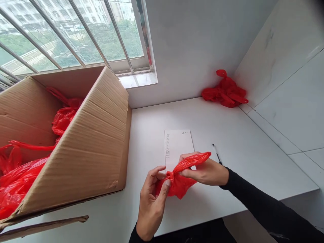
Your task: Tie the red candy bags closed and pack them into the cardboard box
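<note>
A knotted red plastic bag [181, 186] is held above the front of the white table, between my two hands. My left hand [153, 199] grips it at the left of the knot, with the thumb pressed by the knot. On the other side, my right hand [206, 170] pinches the bag close to the knot, and a loose red end sticks out over its fingers. Whatever the bag contains is hidden. Just behind the hands lies a white sheet of paper [179, 140] with a column of handwriting down its left side. A pen [216, 153] rests beyond my right wrist.
At the left stands a large open cardboard box [101, 135] holding several red plastic bags [63, 118]. More red bags [225, 91] are heaped in the back right corner against the wall. A barred window [76, 33] is behind the box. The table [243, 209] ends at its front edge.
</note>
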Available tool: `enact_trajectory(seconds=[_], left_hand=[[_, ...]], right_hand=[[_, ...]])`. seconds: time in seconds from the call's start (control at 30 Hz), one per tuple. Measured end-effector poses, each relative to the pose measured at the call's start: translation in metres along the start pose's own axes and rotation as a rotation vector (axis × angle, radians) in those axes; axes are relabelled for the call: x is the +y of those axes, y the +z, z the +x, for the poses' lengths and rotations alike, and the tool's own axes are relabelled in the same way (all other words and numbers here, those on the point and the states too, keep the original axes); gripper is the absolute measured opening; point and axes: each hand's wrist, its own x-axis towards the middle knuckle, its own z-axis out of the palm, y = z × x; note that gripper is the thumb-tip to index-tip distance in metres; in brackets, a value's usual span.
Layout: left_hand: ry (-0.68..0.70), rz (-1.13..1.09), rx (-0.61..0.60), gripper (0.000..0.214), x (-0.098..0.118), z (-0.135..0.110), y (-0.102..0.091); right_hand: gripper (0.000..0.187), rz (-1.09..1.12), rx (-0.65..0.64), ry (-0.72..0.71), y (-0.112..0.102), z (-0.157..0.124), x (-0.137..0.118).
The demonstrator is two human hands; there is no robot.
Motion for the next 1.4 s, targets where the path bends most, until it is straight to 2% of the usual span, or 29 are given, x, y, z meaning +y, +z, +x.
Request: enact_trajectory(seconds=[0.07,0.17,0.27,0.33,0.4,0.5,0.57,0.63,0.7,0.83,0.9,0.97,1.03,1.1,1.13,1.2,1.33,1.4], left_hand=[[-0.011,0.026,-0.004,0.033,0.001,-0.003,-0.003],[-0.021,0.028,0.038,0.034,-0.001,-0.005,-0.008],[-0.028,0.016,0.051,0.036,-0.003,-0.004,-0.012],[-0.037,0.015,0.05,0.039,-0.004,-0.004,-0.013],[-0.045,0.003,0.062,0.041,-0.004,-0.004,-0.013],[-0.057,-0.008,0.079,0.043,-0.004,-0.005,-0.011],[-0.054,0.007,0.077,0.043,-0.004,-0.006,-0.01],[-0.06,0.029,0.096,0.042,-0.004,-0.007,-0.01],[-0.07,0.044,0.149,0.041,-0.005,-0.008,-0.014],[-0.022,0.115,0.358,0.039,-0.006,-0.008,-0.034],[-0.003,0.182,0.406,0.039,-0.005,-0.007,-0.039],[0.009,0.252,0.327,0.04,-0.003,-0.005,-0.036],[0.055,0.327,0.174,0.038,0.0,-0.003,-0.024],[0.107,0.392,0.048,0.031,0.002,0.0,-0.011],[0.124,0.413,0.023,0.025,0.003,0.001,-0.007],[0.13,0.431,0.045,0.018,0.003,0.004,-0.006],[0.07,0.428,0.187,0.022,-0.005,0.003,-0.026],[0.046,0.41,0.188,0.022,-0.007,0.001,-0.032]], right_hand=[[0.016,0.032,-0.004,0.061,-0.011,-0.001,0.0],[0.022,0.229,0.104,0.114,-0.03,-0.002,0.002],[0.024,0.38,0.194,0.045,-0.041,-0.004,0.004],[0.028,0.411,0.148,0.02,-0.039,-0.004,0.006],[0.031,0.384,0.065,0.029,-0.03,-0.004,0.009],[0.02,0.196,-0.034,0.013,-0.006,-0.003,0.013],[0.013,0.1,-0.054,-0.037,0.011,-0.002,0.015],[0.011,0.05,-0.021,-0.082,0.02,-0.002,0.015],[0.012,0.004,0.012,-0.085,0.019,-0.004,0.014],[0.018,-0.088,0.11,0.008,-0.002,-0.012,0.017],[0.019,-0.112,0.164,0.02,-0.009,-0.016,0.02],[0.018,-0.111,0.16,0.002,-0.008,-0.017,0.021],[0.017,-0.084,0.125,-0.012,-0.002,-0.016,0.021],[0.018,-0.06,0.103,-0.01,0.005,-0.014,0.02],[0.018,-0.064,0.104,-0.001,0.006,-0.014,0.019],[0.02,-0.09,0.129,0.035,0.004,-0.017,0.019],[0.023,-0.114,0.216,0.112,-0.009,-0.028,0.025],[0.021,-0.092,0.218,0.116,-0.011,-0.032,0.029]])
